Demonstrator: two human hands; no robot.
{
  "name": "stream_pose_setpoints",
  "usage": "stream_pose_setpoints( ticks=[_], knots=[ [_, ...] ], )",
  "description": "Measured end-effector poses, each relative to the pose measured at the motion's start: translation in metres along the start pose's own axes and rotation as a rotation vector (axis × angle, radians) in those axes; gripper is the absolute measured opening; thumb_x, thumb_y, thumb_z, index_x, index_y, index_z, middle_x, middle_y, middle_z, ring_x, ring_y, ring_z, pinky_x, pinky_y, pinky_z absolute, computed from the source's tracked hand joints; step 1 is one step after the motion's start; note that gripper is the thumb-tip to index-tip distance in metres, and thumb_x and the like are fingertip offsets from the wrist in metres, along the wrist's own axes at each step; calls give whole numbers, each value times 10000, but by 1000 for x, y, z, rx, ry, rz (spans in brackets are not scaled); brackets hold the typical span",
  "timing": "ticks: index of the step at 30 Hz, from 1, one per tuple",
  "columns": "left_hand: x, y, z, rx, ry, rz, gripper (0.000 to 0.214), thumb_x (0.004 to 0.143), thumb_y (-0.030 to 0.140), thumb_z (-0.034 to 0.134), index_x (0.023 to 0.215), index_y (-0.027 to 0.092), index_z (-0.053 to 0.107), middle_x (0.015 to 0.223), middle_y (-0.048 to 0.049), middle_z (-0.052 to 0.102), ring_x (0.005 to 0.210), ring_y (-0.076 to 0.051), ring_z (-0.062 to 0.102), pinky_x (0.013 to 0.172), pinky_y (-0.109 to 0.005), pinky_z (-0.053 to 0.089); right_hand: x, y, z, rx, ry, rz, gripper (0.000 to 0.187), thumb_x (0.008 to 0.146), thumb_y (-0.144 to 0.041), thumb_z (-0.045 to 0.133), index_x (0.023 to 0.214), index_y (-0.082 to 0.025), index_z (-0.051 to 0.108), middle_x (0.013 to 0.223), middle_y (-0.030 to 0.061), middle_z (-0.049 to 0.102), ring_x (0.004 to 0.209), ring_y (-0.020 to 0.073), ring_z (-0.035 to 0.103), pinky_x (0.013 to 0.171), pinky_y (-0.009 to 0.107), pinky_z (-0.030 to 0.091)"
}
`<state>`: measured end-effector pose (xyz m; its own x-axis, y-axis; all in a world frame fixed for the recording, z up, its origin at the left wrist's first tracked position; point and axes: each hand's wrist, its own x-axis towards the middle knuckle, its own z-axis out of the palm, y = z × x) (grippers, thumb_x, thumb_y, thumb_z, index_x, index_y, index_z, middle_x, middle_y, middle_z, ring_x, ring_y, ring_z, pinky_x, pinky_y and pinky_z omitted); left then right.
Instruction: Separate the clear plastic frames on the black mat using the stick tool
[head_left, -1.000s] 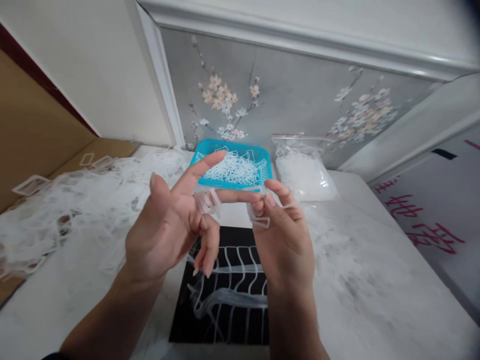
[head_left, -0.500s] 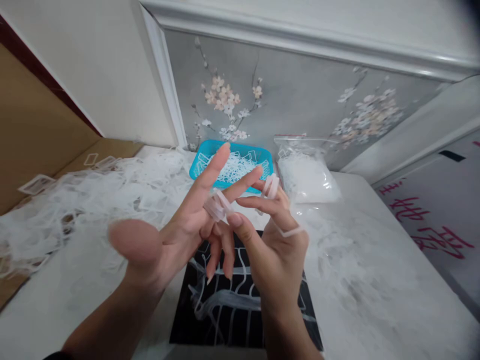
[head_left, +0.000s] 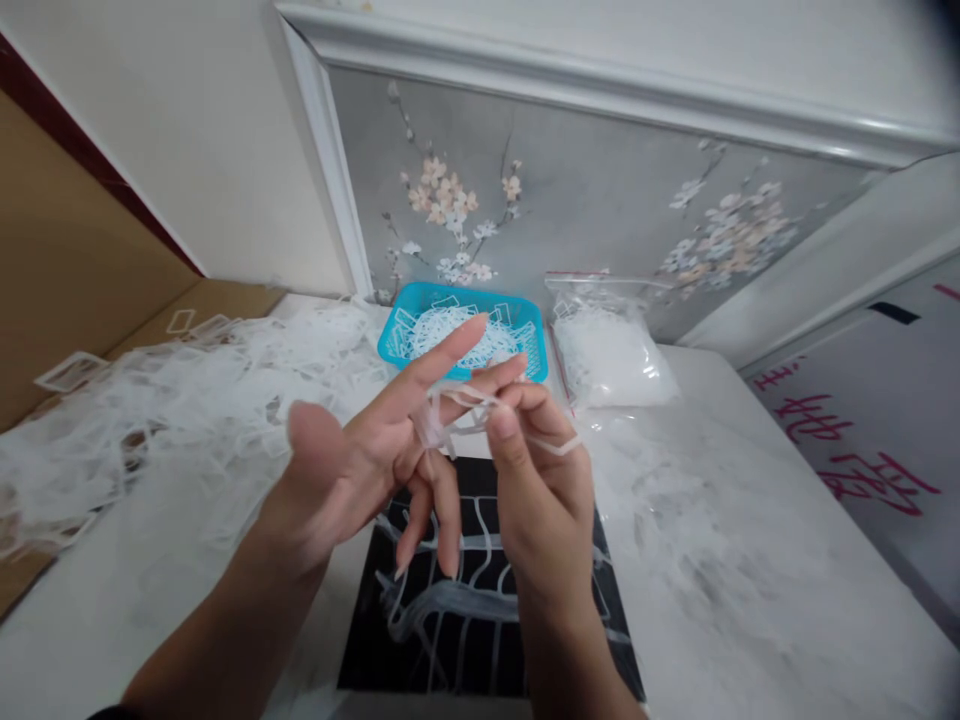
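Observation:
My left hand (head_left: 352,480) is held palm toward me, with the thumb, index and middle fingers stretched apart and the other fingers curled down. Several thin translucent white rectangular frames (head_left: 430,422) are looped round its middle finger. My right hand (head_left: 551,500) pinches a similar thin frame (head_left: 474,392) between thumb and fingertips, beside the left middle finger. Another white strip (head_left: 559,446) lies across the right fingers. Below both hands rests a black board (head_left: 367,640) bearing pale grey line markings; the forearm and fingers hide parts of it.
A blue plastic basket (head_left: 391,345) full of white frames stands by the wall. To its right sits a clear zip bag (head_left: 615,355) with white contents. A large pile of loose frames (head_left: 247,390) spreads at left, near brown cardboard (head_left: 75,210). A panel with red writing (head_left: 847,440) stands at right.
My right hand has moved slightly left and closed its thumb and fingers on a frame, now stretched out by the left middle finger. The left thumb has swung inward.

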<state>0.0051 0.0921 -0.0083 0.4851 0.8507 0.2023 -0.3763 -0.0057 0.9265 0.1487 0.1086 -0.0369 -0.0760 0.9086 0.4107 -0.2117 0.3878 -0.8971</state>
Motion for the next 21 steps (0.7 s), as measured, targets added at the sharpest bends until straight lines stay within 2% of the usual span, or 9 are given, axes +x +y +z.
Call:
stream_pose_setpoints(
  ticks=[4,8,12,14,17,21],
  knots=[
    [5,2,-4,-62,-19,-61,729,872,804,328,1485,415,388,1536,-111,432,593,-177,731,337,-197,465,4,5,-1,297,160,96,139,955,-357,565,879,-244,592,959,7,618,1003,161,588,980,367,441],
    [8,-1,-8,-106,6,-66,751,866,819,289,1427,359,480,1423,-142,562,541,-185,720,323,-187,454,7,8,-4,287,261,124,166,937,-364,578,833,-235,566,904,9,608,916,157,592,923,349,459],
    [7,0,-9,-25,132,-61,851,859,840,193,1408,273,512,1193,-175,704,422,-167,655,296,-205,412,8,9,-6,356,364,166,134,908,-346,629,905,-247,538,767,-31,581,778,129,590,818,306,467],
    [6,2,-8,39,196,-50,879,853,848,156,1394,263,528,1100,-166,733,361,-142,599,282,-213,369,9,10,-7,409,376,183,170,893,-316,656,1014,-272,545,739,-54,580,752,116,595,796,291,464],
    [6,6,-6,105,275,2,846,863,836,176,1404,281,514,1126,-161,716,383,-128,592,302,-215,348,9,8,-8,365,351,170,209,915,-361,629,1109,-301,581,773,-47,623,783,123,628,817,311,475],
    [5,5,-1,122,262,12,875,821,874,242,1492,330,381,1315,-166,623,491,-138,644,345,-207,388,6,5,-7,182,216,91,116,913,-400,628,945,-301,679,960,-11,714,986,176,657,916,389,477]
  ],
)
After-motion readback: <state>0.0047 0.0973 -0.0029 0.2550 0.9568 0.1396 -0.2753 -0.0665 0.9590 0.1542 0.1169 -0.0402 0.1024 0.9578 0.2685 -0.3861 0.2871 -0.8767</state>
